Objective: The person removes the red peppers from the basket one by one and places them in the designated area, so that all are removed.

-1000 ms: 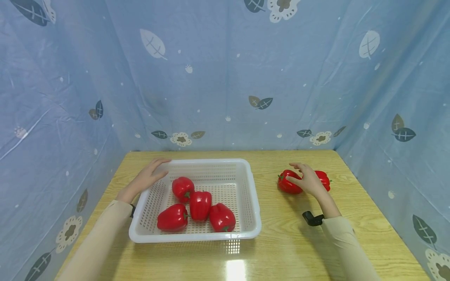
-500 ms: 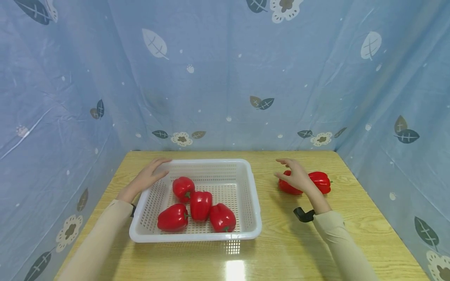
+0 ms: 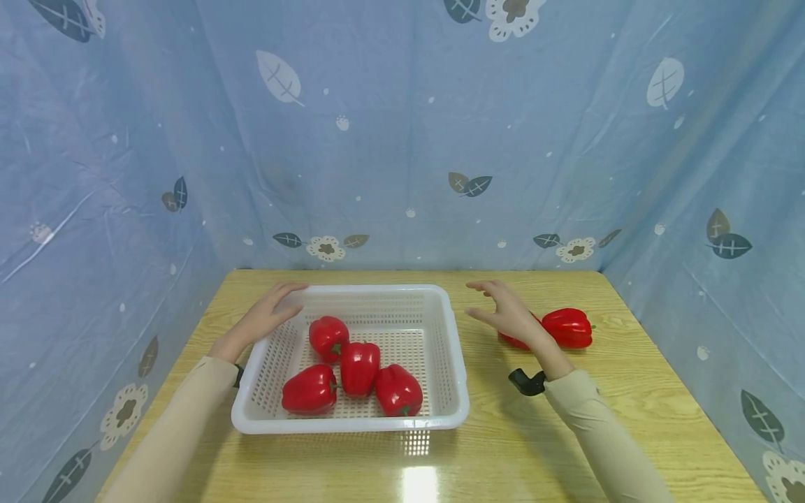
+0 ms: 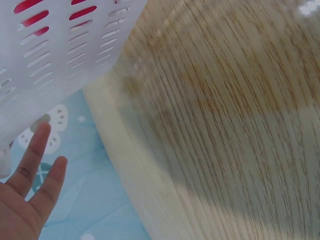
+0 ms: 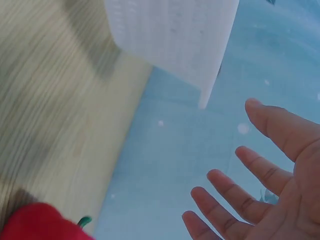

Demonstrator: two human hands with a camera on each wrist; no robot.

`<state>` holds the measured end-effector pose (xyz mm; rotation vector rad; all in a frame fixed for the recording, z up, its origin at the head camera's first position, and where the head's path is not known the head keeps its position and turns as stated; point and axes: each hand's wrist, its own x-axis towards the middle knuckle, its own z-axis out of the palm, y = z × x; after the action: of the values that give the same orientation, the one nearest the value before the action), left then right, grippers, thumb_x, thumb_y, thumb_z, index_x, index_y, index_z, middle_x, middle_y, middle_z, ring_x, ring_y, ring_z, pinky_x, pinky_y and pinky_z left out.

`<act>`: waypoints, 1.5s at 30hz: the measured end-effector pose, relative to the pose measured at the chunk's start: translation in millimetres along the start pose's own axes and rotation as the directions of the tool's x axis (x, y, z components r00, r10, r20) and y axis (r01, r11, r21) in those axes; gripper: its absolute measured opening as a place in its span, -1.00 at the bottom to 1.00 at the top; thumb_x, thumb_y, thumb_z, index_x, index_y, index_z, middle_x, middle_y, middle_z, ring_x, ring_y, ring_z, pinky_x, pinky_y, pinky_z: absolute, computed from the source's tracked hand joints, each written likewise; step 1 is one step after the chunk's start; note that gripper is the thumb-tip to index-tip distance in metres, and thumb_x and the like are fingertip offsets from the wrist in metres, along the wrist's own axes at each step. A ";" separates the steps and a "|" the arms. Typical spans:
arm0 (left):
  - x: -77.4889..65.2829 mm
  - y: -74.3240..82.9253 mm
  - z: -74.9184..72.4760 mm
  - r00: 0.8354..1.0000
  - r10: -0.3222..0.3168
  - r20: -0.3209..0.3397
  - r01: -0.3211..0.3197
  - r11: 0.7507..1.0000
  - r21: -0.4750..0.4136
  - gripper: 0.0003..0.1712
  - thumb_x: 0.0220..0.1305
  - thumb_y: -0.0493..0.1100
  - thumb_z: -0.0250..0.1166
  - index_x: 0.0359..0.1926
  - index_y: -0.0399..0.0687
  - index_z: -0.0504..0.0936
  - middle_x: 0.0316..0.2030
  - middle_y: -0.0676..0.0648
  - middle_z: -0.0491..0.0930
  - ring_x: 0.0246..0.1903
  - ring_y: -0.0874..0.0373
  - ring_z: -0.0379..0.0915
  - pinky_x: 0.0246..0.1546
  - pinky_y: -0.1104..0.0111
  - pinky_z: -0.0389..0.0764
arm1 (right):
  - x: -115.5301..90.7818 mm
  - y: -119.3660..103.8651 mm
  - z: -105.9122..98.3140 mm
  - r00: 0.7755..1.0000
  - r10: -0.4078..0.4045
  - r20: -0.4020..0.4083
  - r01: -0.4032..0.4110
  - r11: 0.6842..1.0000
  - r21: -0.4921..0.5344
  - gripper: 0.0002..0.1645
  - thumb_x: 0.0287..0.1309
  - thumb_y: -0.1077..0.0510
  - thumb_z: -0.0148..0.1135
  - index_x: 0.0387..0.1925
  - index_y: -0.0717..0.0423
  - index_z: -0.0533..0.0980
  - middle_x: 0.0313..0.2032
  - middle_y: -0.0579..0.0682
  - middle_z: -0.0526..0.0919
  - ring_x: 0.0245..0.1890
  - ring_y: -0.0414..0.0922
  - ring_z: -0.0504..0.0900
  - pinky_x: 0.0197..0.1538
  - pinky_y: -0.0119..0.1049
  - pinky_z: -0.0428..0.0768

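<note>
A white plastic basket (image 3: 459, 381) holds several red bell peppers, among them one pepper (image 3: 360, 369) in the middle. At its back left corner is my left hand (image 3: 263, 320), thumb over the inside and fingertips by the back rim. In the left wrist view, two straight fingers (image 4: 52, 184) spread outside the wall. My right hand (image 3: 509, 314), fingers apart and nothing in it, is between the basket's right side and two red bell peppers on the table. It partly hides the nearer pepper (image 3: 514, 342); the other pepper (image 3: 568, 328) lies farther right.
The wooden table (image 3: 503, 454) ends at the back against a blue patterned curtain (image 3: 377, 140), which also hangs along both sides. A black wrist mount (image 3: 527, 382) juts inward from the right wrist.
My right hand has moved left, from over the two bell peppers towards the basket, its fingers staying spread. The left hand, basket and peppers have stayed in place.
</note>
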<state>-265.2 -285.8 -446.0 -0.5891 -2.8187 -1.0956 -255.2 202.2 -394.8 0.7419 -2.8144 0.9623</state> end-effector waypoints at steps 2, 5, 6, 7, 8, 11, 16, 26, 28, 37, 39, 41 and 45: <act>0.3 0.5 0.0 1.000 0.002 0.000 -0.002 1.000 -0.002 -0.43 0.31 0.08 0.11 0.30 0.13 0.29 0.30 -0.14 0.18 0.25 -0.14 0.14 0.13 -0.21 0.27 | 1.7 -3.5 3.1 1.000 -0.025 0.008 0.025 1.000 -0.001 -0.36 0.10 0.04 0.28 0.20 0.13 0.36 0.13 0.17 0.43 0.04 0.15 0.43 0.04 0.11 0.46; 0.7 0.6 0.0 1.000 0.004 0.001 -0.004 1.000 -0.003 -0.44 0.31 0.07 0.11 0.30 0.13 0.30 0.29 -0.13 0.20 0.23 -0.13 0.16 0.12 -0.20 0.29 | 4.6 -7.8 7.8 0.998 -0.054 0.017 0.054 0.999 -0.006 -0.36 0.09 0.04 0.29 0.19 0.13 0.38 0.10 0.16 0.45 0.01 0.12 0.45 0.02 0.09 0.48; 0.8 0.6 0.0 1.000 0.004 0.002 -0.004 1.000 -0.003 -0.44 0.31 0.07 0.11 0.30 0.13 0.30 0.29 -0.12 0.20 0.23 -0.12 0.16 0.13 -0.19 0.29 | 5.8 -9.2 9.3 0.998 -0.063 0.024 0.064 0.998 -0.012 -0.36 0.08 0.03 0.30 0.19 0.12 0.38 0.09 0.16 0.46 0.00 0.11 0.45 0.01 0.08 0.48; 0.9 0.6 0.0 1.000 0.004 0.002 -0.004 1.000 -0.002 -0.44 0.31 0.08 0.11 0.30 0.13 0.30 0.29 -0.12 0.21 0.23 -0.12 0.16 0.13 -0.19 0.29 | 7.1 -10.9 10.8 0.997 -0.068 0.029 0.068 0.998 -0.017 -0.36 0.08 0.01 0.30 0.19 0.11 0.39 0.08 0.14 0.47 -0.01 0.10 0.46 0.00 0.07 0.49; 1.0 0.5 0.0 1.000 0.004 0.002 -0.004 1.000 -0.001 -0.44 0.31 0.08 0.11 0.29 0.13 0.30 0.29 -0.12 0.21 0.23 -0.12 0.16 0.13 -0.19 0.28 | 8.4 -12.5 12.1 0.997 -0.071 0.036 0.072 0.997 -0.022 -0.36 0.08 0.00 0.30 0.19 0.10 0.39 0.08 0.13 0.47 -0.01 0.09 0.46 0.00 0.06 0.50; 1.0 0.4 0.1 1.000 0.005 0.002 -0.005 1.000 0.000 -0.44 0.30 0.10 0.10 0.29 0.13 0.30 0.29 -0.12 0.21 0.24 -0.11 0.15 0.15 -0.20 0.26 | 12.8 -19.4 15.0 0.995 -0.080 0.066 0.082 0.996 -0.029 -0.35 0.08 -0.05 0.29 0.19 0.07 0.39 0.11 0.10 0.46 0.01 0.08 0.47 0.01 0.05 0.50; 0.7 0.0 0.2 1.000 0.004 0.002 -0.004 1.000 -0.007 -0.43 0.30 0.11 0.10 0.30 0.13 0.29 0.29 -0.11 0.20 0.24 -0.12 0.15 0.15 -0.19 0.27 | 19.9 -36.2 17.5 0.987 -0.113 0.114 0.117 0.993 -0.028 -0.35 0.08 -0.04 0.29 0.19 0.08 0.39 0.14 0.11 0.45 0.06 0.11 0.46 0.04 0.05 0.49; 0.2 1.2 -0.2 1.000 0.014 -0.003 -0.014 1.000 0.009 -0.43 0.31 0.07 0.10 0.30 0.10 0.29 0.30 -0.13 0.20 0.25 -0.14 0.13 0.16 -0.21 0.22 | 38.3 -71.2 20.1 0.961 -0.183 0.209 0.192 0.981 -0.025 -0.34 0.09 -0.03 0.28 0.20 0.13 0.37 0.14 0.09 0.44 0.08 0.11 0.45 0.07 0.00 0.49; 0.1 1.3 -0.2 1.000 0.015 -0.004 -0.015 1.000 0.012 -0.43 0.31 0.08 0.10 0.30 0.09 0.29 0.30 -0.14 0.19 0.26 -0.15 0.12 0.16 -0.22 0.21 | 43.1 -76.2 21.9 0.956 -0.192 0.224 0.204 0.978 -0.035 -0.33 0.10 -0.05 0.27 0.21 0.11 0.36 0.15 0.07 0.44 0.09 0.07 0.45 0.08 -0.02 0.49; 0.0 1.8 -0.5 1.000 0.002 0.002 -0.002 1.000 0.005 -0.42 0.30 0.10 0.10 0.31 0.15 0.28 0.31 -0.12 0.18 0.25 -0.14 0.13 0.13 -0.23 0.25 | 62.9 -93.9 31.4 0.933 -0.198 0.300 0.214 0.977 -0.020 -0.29 0.11 -0.07 0.26 0.25 0.06 0.30 0.17 0.10 0.42 0.13 0.04 0.43 0.08 -0.05 0.49; 0.2 1.7 -0.5 1.000 0.004 0.000 -0.004 1.000 0.007 -0.42 0.31 0.09 0.10 0.31 0.14 0.29 0.31 -0.13 0.18 0.26 -0.14 0.13 0.14 -0.23 0.24 | 67.1 -97.3 34.6 0.928 -0.200 0.315 0.215 0.976 -0.013 -0.28 0.11 -0.07 0.26 0.26 0.06 0.29 0.18 0.09 0.41 0.14 0.04 0.42 0.08 -0.05 0.48; 0.3 1.2 -0.5 1.000 0.003 0.001 -0.003 1.000 0.009 -0.43 0.31 0.09 0.10 0.31 0.13 0.29 0.31 -0.13 0.18 0.26 -0.15 0.12 0.15 -0.23 0.23 | 71.3 -100.7 38.3 0.922 -0.207 0.328 0.223 0.975 -0.014 -0.27 0.11 -0.08 0.25 0.27 0.06 0.28 0.18 0.08 0.40 0.15 0.05 0.41 0.09 -0.06 0.48; 0.5 0.9 -0.4 1.000 -0.001 0.001 0.001 1.000 0.006 -0.43 0.31 0.08 0.10 0.31 0.13 0.29 0.31 -0.13 0.18 0.27 -0.15 0.12 0.15 -0.23 0.22 | 78.1 -107.0 45.5 0.915 -0.210 0.344 0.229 0.973 -0.015 -0.25 0.10 -0.09 0.26 0.27 0.06 0.27 0.19 0.09 0.40 0.17 0.07 0.40 0.11 -0.07 0.47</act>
<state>-265.4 -285.3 -445.0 -0.5881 -2.8225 -1.0868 -270.2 69.0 -354.2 1.3004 -2.9318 0.7792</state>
